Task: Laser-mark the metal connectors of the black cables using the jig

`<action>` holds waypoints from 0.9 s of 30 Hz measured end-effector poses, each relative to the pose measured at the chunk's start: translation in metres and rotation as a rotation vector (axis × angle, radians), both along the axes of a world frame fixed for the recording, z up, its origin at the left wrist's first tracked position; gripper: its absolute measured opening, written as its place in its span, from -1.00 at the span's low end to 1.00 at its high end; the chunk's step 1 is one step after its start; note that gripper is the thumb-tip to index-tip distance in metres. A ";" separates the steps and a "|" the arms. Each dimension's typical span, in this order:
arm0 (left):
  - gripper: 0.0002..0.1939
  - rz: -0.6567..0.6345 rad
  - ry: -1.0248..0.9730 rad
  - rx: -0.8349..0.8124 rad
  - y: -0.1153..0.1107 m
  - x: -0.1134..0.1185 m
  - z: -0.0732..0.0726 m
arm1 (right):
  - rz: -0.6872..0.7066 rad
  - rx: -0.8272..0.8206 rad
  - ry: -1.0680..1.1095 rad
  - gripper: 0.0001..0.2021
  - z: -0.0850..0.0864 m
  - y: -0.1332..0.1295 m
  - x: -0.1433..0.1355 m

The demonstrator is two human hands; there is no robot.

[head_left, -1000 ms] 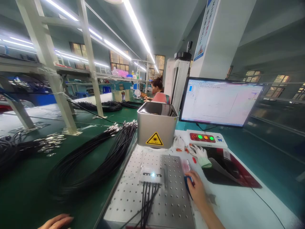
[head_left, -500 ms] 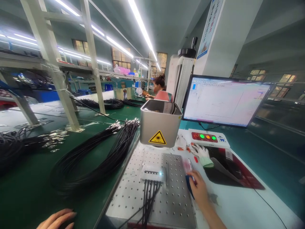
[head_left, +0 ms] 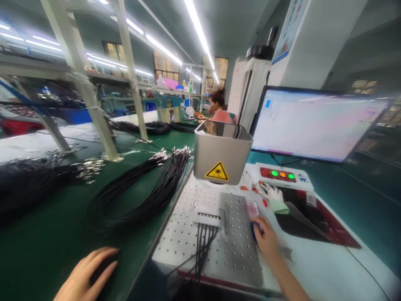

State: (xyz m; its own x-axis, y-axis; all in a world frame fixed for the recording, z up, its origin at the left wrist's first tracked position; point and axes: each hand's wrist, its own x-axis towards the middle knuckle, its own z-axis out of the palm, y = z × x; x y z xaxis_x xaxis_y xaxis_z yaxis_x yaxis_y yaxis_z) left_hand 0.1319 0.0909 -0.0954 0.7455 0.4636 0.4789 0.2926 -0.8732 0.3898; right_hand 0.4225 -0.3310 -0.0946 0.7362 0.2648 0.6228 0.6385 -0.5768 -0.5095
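My left hand (head_left: pixel 87 274) is over the green tabletop, thumb and fingers apart and nothing in them. At the right edge of the perforated metal plate (head_left: pixel 236 251), my right hand (head_left: pixel 266 238) curls its fingers on a small blue object (head_left: pixel 255 232), mostly hidden by the hand. On the plate sits a small metal fixture (head_left: pixel 209 211) with a row of ends showing in its slot. Several black cables (head_left: pixel 203 246) run from it toward me. Above it hangs a silver laser head (head_left: pixel 203 161) with a yellow warning triangle.
Bundled black cables (head_left: pixel 156 200) with metal ends lie left of the plate; another pile (head_left: pixel 28 188) is farther left. A white glove (head_left: pixel 274 196), a control box (head_left: pixel 282 174) with lit buttons and a monitor (head_left: pixel 313 125) stand right. A person (head_left: pixel 217 100) sits beyond.
The bright spot on the fixture is gone. My left hand has come farther into view with its fingers spread. My right hand stays at the blue object; the camera view has shifted.
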 end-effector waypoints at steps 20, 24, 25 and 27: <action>-0.74 -0.069 0.206 -0.445 -0.157 0.172 0.040 | 0.360 -0.706 0.207 -0.57 0.044 0.093 0.015; -0.76 -0.041 0.037 -0.771 -0.149 0.155 0.043 | 0.388 -0.556 0.119 -0.59 0.043 0.105 -0.011; -0.77 -0.053 -0.002 -0.862 -0.144 0.146 0.048 | 0.396 -0.497 0.089 -0.57 0.043 0.112 -0.022; -0.78 -0.110 -0.124 -1.072 -0.129 0.119 0.063 | 0.425 -0.370 0.023 -0.53 0.043 0.128 -0.050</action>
State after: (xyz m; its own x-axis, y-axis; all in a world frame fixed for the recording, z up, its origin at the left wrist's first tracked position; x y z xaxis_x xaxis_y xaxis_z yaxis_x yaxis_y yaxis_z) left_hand 0.2508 -0.0377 -0.0319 0.7830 0.6191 -0.0605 0.1390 -0.0792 0.9871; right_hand 0.3725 -0.2029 -0.0518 0.5297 0.7385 0.4171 0.8446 -0.4143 -0.3391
